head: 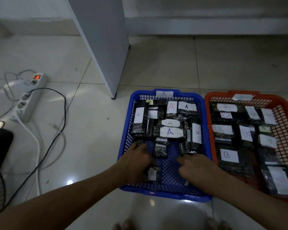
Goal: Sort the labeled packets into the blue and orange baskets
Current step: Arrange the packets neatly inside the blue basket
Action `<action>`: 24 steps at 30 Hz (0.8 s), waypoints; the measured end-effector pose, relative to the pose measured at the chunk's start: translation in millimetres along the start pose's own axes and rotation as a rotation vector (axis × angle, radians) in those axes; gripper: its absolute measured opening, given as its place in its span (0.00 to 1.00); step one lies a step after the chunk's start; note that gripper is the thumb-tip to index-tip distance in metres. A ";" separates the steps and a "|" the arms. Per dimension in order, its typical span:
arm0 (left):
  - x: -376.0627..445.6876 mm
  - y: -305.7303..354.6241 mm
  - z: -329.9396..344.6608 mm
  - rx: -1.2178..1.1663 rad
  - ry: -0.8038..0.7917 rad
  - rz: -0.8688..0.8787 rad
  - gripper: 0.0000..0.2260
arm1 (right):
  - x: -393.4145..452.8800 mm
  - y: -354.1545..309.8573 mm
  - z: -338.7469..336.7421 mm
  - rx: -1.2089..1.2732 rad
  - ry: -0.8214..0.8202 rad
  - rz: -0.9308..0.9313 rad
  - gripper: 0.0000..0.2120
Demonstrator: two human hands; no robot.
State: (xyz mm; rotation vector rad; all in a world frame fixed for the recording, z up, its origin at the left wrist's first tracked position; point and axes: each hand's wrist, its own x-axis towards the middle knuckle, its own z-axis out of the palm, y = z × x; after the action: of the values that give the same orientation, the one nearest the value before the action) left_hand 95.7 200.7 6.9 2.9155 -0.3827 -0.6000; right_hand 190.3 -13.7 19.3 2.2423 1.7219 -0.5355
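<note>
Listing leftward first: power strip (30, 98) on tiled floor (93, 140). Blue basket (125, 135), packets marked A; left hand (136, 165) fingers curled on an A-labelled packet (154, 174) near the front wall; right hand (196, 168) loosely spread, holding nothing. Orange basket (213, 123), packets marked B. Packets look light, crinkly, slippery; pinch by an edge.

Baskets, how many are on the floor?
2. The blue basket is under both hands; the orange basket sits touching its right side. None seem hidden.
</note>
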 end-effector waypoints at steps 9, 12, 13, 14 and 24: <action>-20.1 -13.3 -26.6 -0.483 0.087 -0.008 0.09 | -8.8 -12.3 -10.1 1.568 0.320 0.508 0.08; -38.7 -34.3 -42.6 -0.651 0.160 -0.104 0.09 | 14.6 -27.3 -9.4 1.898 0.265 0.616 0.10; -45.2 -41.9 -45.1 -0.695 0.188 -0.149 0.09 | 23.7 -32.7 -10.9 1.992 0.235 0.646 0.11; -51.3 -48.5 -47.0 -0.728 0.215 -0.190 0.09 | 33.0 -38.2 -10.7 2.055 0.214 0.681 0.12; -81.6 -73.1 -34.5 -0.978 0.298 -0.365 0.09 | 72.5 -66.5 2.1 2.153 0.362 1.010 0.08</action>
State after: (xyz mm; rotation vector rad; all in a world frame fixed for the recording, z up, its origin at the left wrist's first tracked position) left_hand 53.2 296.1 54.8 2.0549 0.3934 -0.2536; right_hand 142.4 65.7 -13.5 3.6244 -1.2615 -2.2531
